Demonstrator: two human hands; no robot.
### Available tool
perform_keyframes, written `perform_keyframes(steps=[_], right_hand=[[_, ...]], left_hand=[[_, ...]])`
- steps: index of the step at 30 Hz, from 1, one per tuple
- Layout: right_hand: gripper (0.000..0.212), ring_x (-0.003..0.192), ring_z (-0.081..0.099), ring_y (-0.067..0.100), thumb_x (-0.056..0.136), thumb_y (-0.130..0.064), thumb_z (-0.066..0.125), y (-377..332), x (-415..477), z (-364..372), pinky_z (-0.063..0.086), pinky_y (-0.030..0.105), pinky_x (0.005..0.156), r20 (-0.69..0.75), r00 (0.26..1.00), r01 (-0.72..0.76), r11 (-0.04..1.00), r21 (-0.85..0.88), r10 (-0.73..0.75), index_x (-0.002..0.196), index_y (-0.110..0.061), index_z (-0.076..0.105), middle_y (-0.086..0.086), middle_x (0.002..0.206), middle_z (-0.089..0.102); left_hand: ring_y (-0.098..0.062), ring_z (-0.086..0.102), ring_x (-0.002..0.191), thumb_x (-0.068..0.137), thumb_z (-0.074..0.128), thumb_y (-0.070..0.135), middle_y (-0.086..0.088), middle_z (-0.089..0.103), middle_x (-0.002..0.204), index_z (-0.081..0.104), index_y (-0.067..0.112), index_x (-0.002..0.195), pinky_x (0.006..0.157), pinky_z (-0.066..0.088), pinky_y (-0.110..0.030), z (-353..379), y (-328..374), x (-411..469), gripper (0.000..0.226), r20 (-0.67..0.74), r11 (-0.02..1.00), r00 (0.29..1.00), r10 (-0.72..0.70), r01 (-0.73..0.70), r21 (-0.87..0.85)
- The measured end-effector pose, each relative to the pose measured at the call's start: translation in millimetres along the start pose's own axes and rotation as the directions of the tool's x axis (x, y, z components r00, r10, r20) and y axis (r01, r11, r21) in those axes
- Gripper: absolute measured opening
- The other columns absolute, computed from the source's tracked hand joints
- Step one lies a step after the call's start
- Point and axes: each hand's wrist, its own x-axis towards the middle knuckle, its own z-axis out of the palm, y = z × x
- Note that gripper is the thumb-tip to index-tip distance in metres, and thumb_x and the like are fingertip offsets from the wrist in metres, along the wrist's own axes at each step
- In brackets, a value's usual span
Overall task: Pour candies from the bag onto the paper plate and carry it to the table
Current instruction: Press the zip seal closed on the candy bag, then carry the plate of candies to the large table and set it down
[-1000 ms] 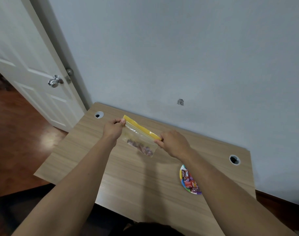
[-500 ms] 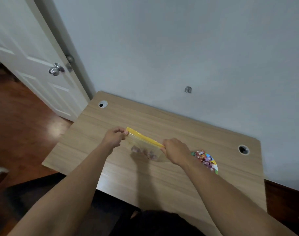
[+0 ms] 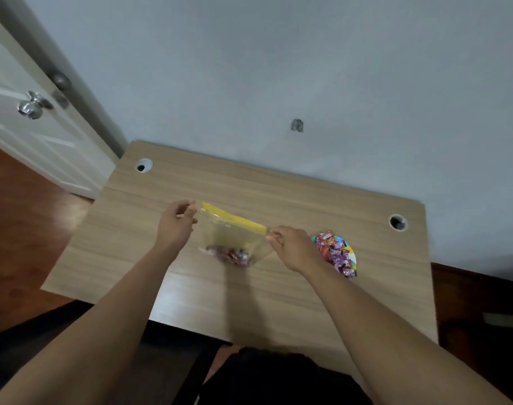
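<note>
Right hand (image 3: 293,249) is pinching the right end of the yellow zip strip on a clear bag (image 3: 234,235), holding it over the wooden desk (image 3: 278,302). Left hand (image 3: 176,223) sits just beside the bag's left top corner with fingers loosely curled; can't tell if it's actually touching the plastic or just off it. A few wrapped candies (image 3: 230,255) are bunched at the bottom of the bag. Paper plate (image 3: 353,260) with a colourful rim lies flat on the desk just right of the right hand, piled with candy. Desk is pushed against a pale wall, with a white door (image 3: 21,135) off to the left.
</note>
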Motion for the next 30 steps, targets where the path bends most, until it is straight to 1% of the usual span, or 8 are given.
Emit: perform_keyframes(steps=[6, 12, 17, 21, 23, 26, 28, 30], right_hand=[[0.026, 0.122, 0.072, 0.030, 0.106, -0.027, 0.064, 72, -11, -39, 0.049, 0.040, 0.109, -0.028, 0.974, -0.221, 0.971, 0.093, 0.224, 0.117, -0.007, 0.076, 0.009, 0.123, 0.081], [0.028, 0.120, 0.073, 0.034, 0.105, -0.033, 0.062, 162, -37, -59, 0.053, 0.039, 0.100, -0.010, 0.880, -0.467, 0.867, 0.172, 0.475, 0.121, -0.013, 0.075, 0.012, 0.122, 0.081], [0.033, 0.129, 0.068, 0.035, 0.106, -0.029, 0.063, 206, -58, -59, 0.049, 0.037, 0.105, 0.037, 0.800, -0.588, 0.769, 0.252, 0.599, 0.127, -0.005, 0.073, 0.017, 0.133, 0.076], [0.033, 0.127, 0.069, 0.034, 0.103, -0.028, 0.061, 232, -69, -41, 0.050, 0.034, 0.098, 0.114, 0.744, -0.659, 0.695, 0.287, 0.659, 0.125, -0.009, 0.075, 0.015, 0.132, 0.076], [0.032, 0.123, 0.071, 0.035, 0.103, -0.030, 0.060, 241, -72, -29, 0.050, 0.034, 0.094, 0.156, 0.727, -0.680, 0.669, 0.301, 0.669, 0.121, -0.008, 0.076, 0.015, 0.128, 0.078], [0.033, 0.114, 0.075, 0.036, 0.102, -0.032, 0.057, 253, -76, -10, 0.058, 0.040, 0.096, 0.213, 0.733, -0.678, 0.663, 0.318, 0.646, 0.110, -0.008, 0.079, 0.016, 0.118, 0.081], [0.033, 0.107, 0.077, 0.038, 0.100, -0.037, 0.057, 262, -77, 6, 0.061, 0.045, 0.093, 0.258, 0.733, -0.679, 0.649, 0.345, 0.629, 0.097, -0.014, 0.080, 0.013, 0.107, 0.082], [0.039, 0.097, 0.080, 0.037, 0.095, -0.047, 0.058, 270, -77, 21, 0.064, 0.047, 0.088, 0.310, 0.683, -0.727, 0.578, 0.371, 0.661, 0.088, -0.016, 0.081, 0.009, 0.097, 0.084]], left_hand=[[-0.011, 0.072, 0.065, 0.104, 0.062, 0.027, -0.011, 0.075, 0.102, 0.071, 0.013, 0.122, 0.071, 0.058, -0.035, 54, 31, 1, 0.025, 0.074, 0.988, 0.987, 0.144, -0.147, 0.038], [0.002, 0.070, 0.058, 0.109, 0.054, 0.012, -0.007, 0.072, 0.099, 0.070, 0.007, 0.127, 0.058, 0.055, -0.020, 126, 47, -8, 0.024, 0.290, 0.993, 0.953, 0.087, -0.105, 0.046], [-0.017, 0.070, 0.074, 0.111, 0.052, 0.011, -0.005, 0.074, 0.103, 0.069, 0.003, 0.128, 0.065, 0.053, -0.028, 183, 43, -22, 0.025, 0.458, 0.995, 0.887, -0.055, 0.011, 0.099], [-0.019, 0.068, 0.083, 0.111, 0.052, 0.011, -0.009, 0.075, 0.114, 0.069, 0.004, 0.128, 0.071, 0.056, -0.032, 222, 31, -28, 0.025, 0.510, 0.982, 0.847, -0.152, 0.072, 0.173], [-0.021, 0.069, 0.090, 0.111, 0.053, 0.013, -0.009, 0.074, 0.121, 0.070, 0.007, 0.124, 0.074, 0.057, -0.033, 238, 25, -30, 0.022, 0.520, 0.976, 0.836, -0.174, 0.077, 0.203], [-0.021, 0.067, 0.100, 0.110, 0.057, 0.016, 0.001, 0.072, 0.114, 0.072, 0.016, 0.118, 0.077, 0.056, -0.034, 263, 22, -33, 0.017, 0.541, 0.967, 0.818, -0.195, 0.067, 0.248], [-0.021, 0.064, 0.103, 0.109, 0.059, 0.016, 0.005, 0.071, 0.111, 0.072, 0.014, 0.125, 0.079, 0.056, -0.034, 279, 22, -35, 0.021, 0.551, 0.958, 0.810, -0.202, 0.047, 0.283], [-0.022, 0.064, 0.108, 0.109, 0.059, 0.019, -0.005, 0.072, 0.124, 0.070, 0.008, 0.134, 0.089, 0.055, -0.037, 295, 21, -34, 0.029, 0.546, 0.941, 0.811, -0.211, 0.017, 0.338]])
